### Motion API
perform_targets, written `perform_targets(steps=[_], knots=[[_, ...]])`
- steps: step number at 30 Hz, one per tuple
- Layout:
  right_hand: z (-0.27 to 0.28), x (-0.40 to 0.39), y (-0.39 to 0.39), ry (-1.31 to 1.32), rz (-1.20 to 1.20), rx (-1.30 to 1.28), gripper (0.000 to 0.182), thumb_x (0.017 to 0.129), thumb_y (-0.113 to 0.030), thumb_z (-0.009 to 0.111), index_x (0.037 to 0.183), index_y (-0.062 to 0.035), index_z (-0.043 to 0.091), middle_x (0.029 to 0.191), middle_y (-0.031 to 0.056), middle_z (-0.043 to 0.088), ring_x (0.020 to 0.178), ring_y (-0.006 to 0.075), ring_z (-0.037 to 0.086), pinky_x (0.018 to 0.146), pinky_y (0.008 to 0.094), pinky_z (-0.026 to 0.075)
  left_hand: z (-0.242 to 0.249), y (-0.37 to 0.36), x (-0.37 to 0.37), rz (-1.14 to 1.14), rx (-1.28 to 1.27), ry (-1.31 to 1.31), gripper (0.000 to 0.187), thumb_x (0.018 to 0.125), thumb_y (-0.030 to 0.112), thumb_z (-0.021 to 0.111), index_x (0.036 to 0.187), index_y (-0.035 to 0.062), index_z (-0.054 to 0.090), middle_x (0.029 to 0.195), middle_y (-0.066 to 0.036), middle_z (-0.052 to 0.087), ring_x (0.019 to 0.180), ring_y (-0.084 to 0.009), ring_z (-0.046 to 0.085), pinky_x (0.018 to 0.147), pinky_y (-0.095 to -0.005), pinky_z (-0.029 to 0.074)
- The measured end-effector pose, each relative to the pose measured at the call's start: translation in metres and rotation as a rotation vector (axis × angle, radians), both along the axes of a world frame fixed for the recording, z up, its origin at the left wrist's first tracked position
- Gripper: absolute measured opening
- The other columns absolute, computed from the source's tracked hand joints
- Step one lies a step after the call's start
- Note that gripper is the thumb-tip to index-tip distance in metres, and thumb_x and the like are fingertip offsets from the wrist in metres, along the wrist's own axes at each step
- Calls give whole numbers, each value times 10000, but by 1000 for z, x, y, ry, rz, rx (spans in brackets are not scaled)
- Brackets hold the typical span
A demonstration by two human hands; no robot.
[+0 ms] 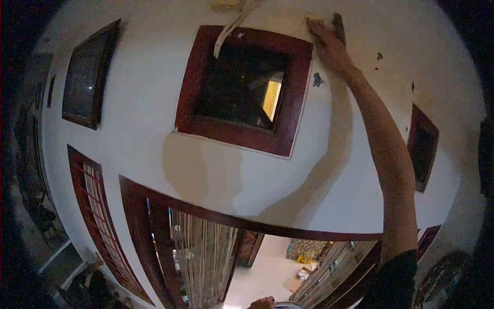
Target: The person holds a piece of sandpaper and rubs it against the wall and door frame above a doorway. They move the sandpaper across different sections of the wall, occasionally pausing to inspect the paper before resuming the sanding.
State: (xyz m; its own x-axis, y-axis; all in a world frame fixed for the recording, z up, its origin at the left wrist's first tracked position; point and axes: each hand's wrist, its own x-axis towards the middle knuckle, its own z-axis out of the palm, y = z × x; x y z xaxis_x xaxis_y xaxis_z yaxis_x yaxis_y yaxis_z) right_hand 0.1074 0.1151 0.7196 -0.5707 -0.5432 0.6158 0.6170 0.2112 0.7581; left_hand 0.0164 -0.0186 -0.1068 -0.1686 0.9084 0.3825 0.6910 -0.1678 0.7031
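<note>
My right hand [329, 46] is raised high against the white wall [257, 180], right of the upper corner of a dark red window frame [188, 92]. Its fingers are closed and pressed to the wall over a small flat tan piece [313, 18], whose kind I cannot make out. A dark narrow shape [338, 24] shows just beside the hand. Only part of my left hand [262, 303] appears at the bottom edge. Its fingers are curled, next to a pale curved rim [287, 305], and what they grip is mostly hidden.
Pale cable-like strips [231, 31] hang over the window's top. Chipped dark patches [317, 79] mark the wall. Below is a doorway with a string curtain [203, 252]. A barred window [95, 201] and a dark framed panel [85, 77] are on the left.
</note>
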Motion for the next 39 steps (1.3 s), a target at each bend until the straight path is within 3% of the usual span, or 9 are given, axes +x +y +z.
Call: perform_targets(steps=[4, 8, 16, 18, 20, 27, 30, 37, 39], knots=[[36, 25, 18, 403, -160, -151, 429, 882, -59, 460, 1311, -77, 465, 1323, 155, 473, 1226, 348, 432, 1090, 470, 245, -9, -6, -9, 17, 21, -4, 673, 670, 694, 643, 953, 83, 665, 781, -149, 657, 746, -290, 656, 652, -400, 521], [-20, 33, -15, -78, -1, 213, 391, 884, -68, 458, 1273, -75, 499, 1283, 160, 508, 1184, 344, 479, 1074, 453, 268, -7, 7, 1, -86, 68, 24, 672, 669, 694, 644, 950, 85, 666, 772, -148, 655, 735, -288, 655, 641, -397, 520], [16, 244, 52, 622, 87, -149, 375, 927, -123, 436, 1284, -14, 473, 1236, 192, 539, 1179, 343, 488, 1049, 425, 316, -5, 21, 7, -135, 146, 15, 670, 665, 696, 647, 944, 88, 666, 753, -144, 653, 712, -283, 654, 617, -390, 519], [3, 244, 18, 837, 67, -651, 384, 964, -180, 390, 1305, -15, 453, 1301, 190, 490, 1246, 346, 423, 1082, 428, 260, -4, 25, 19, -169, 156, 8, 669, 664, 696, 648, 943, 88, 666, 748, -144, 652, 706, -282, 654, 612, -389, 519], [-28, 179, 18, 385, -144, 35, 386, 942, -187, 425, 1297, -41, 463, 1283, 215, 489, 1234, 376, 423, 1074, 418, 285, 0, 32, 32, -205, 161, 8, 669, 663, 697, 649, 941, 89, 666, 743, -143, 651, 701, -281, 654, 606, -387, 519], [53, 281, 95, 535, 53, -185, 353, 908, -186, 485, 1222, -23, 502, 1154, 210, 535, 1097, 385, 485, 933, 478, 391, 1, 36, 19, -255, 174, 61, 667, 659, 698, 652, 936, 91, 666, 727, -140, 649, 681, -278, 653, 585, -381, 518], [13, 296, 69, 663, -386, 117, 336, 920, -194, 469, 1213, -35, 513, 1144, 206, 554, 1090, 375, 511, 926, 437, 415, -1, 36, 22, -238, 188, 43, 666, 658, 699, 653, 934, 92, 666, 719, -139, 648, 672, -276, 653, 577, -379, 517], [-28, 291, 15, 568, -130, -313, 538, 860, -179, 485, 1360, -11, 382, 1257, 197, 493, 1110, 359, 506, 998, 481, 374, -5, 28, 58, -241, 216, -15, 664, 655, 700, 656, 929, 95, 667, 703, -136, 645, 653, -272, 652, 556, -373, 516], [-32, 289, 23, 473, -616, 346, 504, 875, -179, 478, 1350, -29, 403, 1246, 184, 497, 1037, 336, 554, 898, 455, 459, -9, 11, 59, -203, 206, -38, 664, 654, 700, 656, 928, 96, 667, 698, -135, 645, 647, -271, 651, 551, -371, 516]])
